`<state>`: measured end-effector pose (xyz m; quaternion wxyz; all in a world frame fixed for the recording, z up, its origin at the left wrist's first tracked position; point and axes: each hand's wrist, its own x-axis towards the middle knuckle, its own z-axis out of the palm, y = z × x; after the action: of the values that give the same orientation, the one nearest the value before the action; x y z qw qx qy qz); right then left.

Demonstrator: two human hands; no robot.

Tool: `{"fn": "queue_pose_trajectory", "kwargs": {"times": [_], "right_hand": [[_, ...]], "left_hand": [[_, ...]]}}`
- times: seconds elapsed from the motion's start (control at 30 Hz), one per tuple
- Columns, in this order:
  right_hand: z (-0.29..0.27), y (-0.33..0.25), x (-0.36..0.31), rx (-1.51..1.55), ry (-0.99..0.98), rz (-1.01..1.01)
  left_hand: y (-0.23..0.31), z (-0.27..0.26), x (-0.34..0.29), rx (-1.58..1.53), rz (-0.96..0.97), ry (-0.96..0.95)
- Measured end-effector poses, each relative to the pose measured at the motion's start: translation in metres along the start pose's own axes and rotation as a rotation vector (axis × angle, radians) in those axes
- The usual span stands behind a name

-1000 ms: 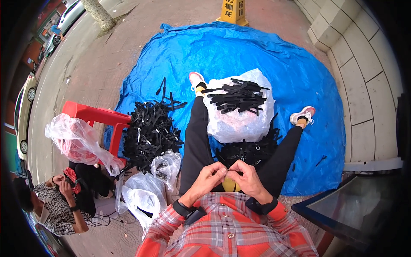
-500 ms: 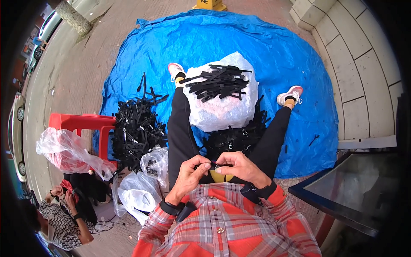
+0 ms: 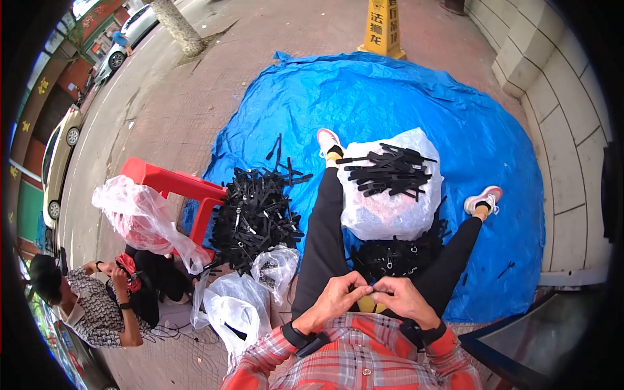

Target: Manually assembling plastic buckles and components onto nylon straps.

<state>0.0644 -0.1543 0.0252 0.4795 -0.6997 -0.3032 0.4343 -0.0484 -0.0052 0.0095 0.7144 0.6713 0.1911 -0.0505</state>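
The left hand (image 3: pixel 339 297) and right hand (image 3: pixel 404 301) meet, thumbs and fingertips pinched on a small dark piece (image 3: pixel 370 288) between them, mostly hidden. Just beyond the hands lies a pile of black straps (image 3: pixel 383 259), narrow and flat, some with shiny buckles. Farther ahead, a loose strap stack (image 3: pixel 390 171) tops a whitish plastic bag (image 3: pixel 389 218); left of the left hand sits a tangled black heap (image 3: pixel 253 221).

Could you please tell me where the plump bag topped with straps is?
In the head view, the bag sits right of centre between the person's legs, beyond the left hand and right hand, with black straps on top.
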Motion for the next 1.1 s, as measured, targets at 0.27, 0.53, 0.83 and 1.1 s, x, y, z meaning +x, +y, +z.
{"fn": "queue_pose_trajectory", "kwargs": {"times": [0.27,0.53,0.83,1.1], "right_hand": [[0.023,0.031,0.017,-0.235,0.252,-0.086],[-0.092,0.137,0.027,-1.084,0.368,0.004],[-0.127,0.079,0.207,-0.697,0.594,-0.239],[-0.083,0.073,0.293,-1.113,0.359,-0.44]], "left_hand": [[-0.017,-0.005,0.016,-0.249,-0.268,0.129],[-0.038,-0.02,0.029,-0.82,-0.5,-0.033],[-0.044,-0.024,0.02,-0.949,-0.415,-0.275],[-0.046,-0.033,0.027,-0.95,-0.505,-0.29]]}}
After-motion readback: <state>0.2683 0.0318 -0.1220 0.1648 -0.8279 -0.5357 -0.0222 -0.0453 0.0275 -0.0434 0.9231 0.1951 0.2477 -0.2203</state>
